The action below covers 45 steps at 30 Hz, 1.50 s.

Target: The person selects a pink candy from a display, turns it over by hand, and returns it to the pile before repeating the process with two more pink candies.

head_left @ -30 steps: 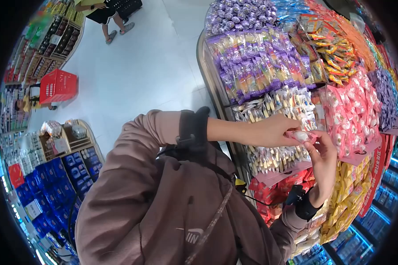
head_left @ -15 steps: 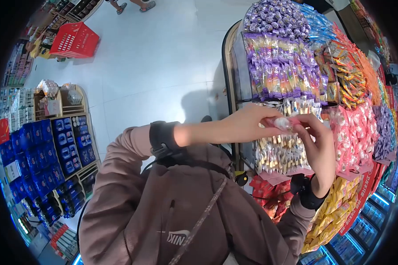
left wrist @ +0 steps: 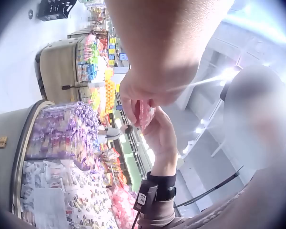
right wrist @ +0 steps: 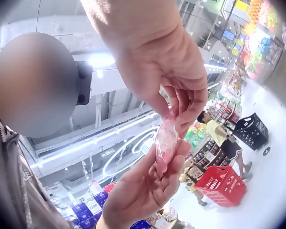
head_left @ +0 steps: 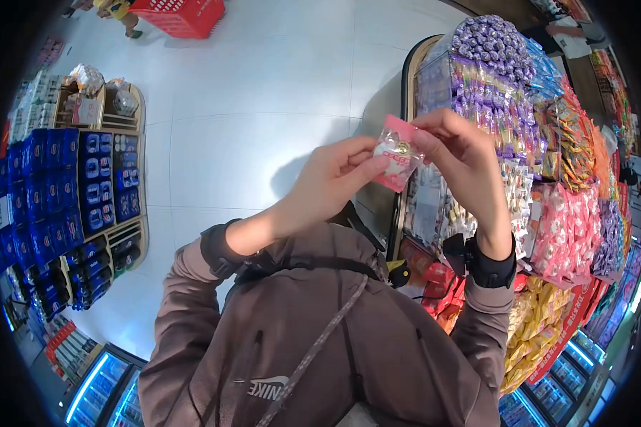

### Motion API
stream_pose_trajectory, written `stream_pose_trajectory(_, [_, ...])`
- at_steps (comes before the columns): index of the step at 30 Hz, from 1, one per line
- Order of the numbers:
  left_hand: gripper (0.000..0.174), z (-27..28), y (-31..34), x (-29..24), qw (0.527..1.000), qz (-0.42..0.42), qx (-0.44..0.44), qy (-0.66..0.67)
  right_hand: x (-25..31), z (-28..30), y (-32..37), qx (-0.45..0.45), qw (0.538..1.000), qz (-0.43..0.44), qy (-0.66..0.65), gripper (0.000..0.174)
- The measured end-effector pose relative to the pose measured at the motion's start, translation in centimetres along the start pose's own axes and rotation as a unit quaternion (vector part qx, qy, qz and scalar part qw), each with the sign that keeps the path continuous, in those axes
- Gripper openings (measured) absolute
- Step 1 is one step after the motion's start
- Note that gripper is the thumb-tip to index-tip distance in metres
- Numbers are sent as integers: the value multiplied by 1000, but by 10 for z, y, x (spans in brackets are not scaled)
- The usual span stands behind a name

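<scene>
A small candy packet (head_left: 397, 158) with pink ends and a clear middle is held up between both hands in the head view, its printed face showing and something white inside. My left hand (head_left: 327, 174) pinches its left side between thumb and fingers. At its upper right edge, my right hand (head_left: 466, 160) grips the wrapper with thumb and index finger. The right wrist view shows the packet (right wrist: 166, 143) edge-on, with my right hand (right wrist: 167, 71) above and my left hand (right wrist: 143, 191) below. In the left wrist view my fingers partly hide the packet (left wrist: 145, 113).
Right of me stands a candy display (head_left: 409, 92) with purple packets (head_left: 477, 89), pink packets (head_left: 566, 228) and yellow packets (head_left: 541, 327). Blue packs (head_left: 50, 178) fill a shelf at the left. A red basket (head_left: 185, 16) and a person (right wrist: 221, 136) are in the aisle.
Both hands have moved left and up, carrying the candy packet off the bins toward the aisle edge. The packet has turned upright with its face showing, and the view has swung left.
</scene>
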State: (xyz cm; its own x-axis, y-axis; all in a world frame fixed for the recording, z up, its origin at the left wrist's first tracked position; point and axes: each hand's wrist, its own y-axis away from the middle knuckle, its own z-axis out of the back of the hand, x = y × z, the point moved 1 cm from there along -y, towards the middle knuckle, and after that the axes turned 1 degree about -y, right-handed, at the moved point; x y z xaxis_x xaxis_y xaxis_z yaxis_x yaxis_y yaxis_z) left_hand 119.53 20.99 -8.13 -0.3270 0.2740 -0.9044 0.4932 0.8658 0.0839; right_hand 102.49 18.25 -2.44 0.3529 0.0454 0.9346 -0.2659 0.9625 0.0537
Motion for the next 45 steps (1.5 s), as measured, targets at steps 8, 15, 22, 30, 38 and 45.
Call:
stream_pose_trajectory(8, [31, 12, 59, 7, 998, -13, -48, 26, 5, -35, 3, 78, 996, -47, 6, 8])
stream_pose_trajectory(15, [34, 5, 89, -8, 996, 37, -50, 60, 19, -52, 11, 102, 994, -38, 10, 12])
stream_pose_trajectory(22, [36, -7, 94, -3, 997, 18, -73, 17, 27, -47, 25, 102, 995, -13, 11, 16])
stream_pose_trajectory(30, [37, -23, 86, 2, 997, -11, -74, -8, 14, -29, 40, 76, 996, 28, -23, 18])
stream_pose_trajectory(38, [36, -27, 86, 9, 997, -6, -76, 10, 9, -26, 50, 79, 997, 17, -13, 17])
stream_pose_trajectory(45, [37, -29, 89, 12, 997, 0, -78, -8, 7, -29, 54, 76, 997, 1, -18, 10])
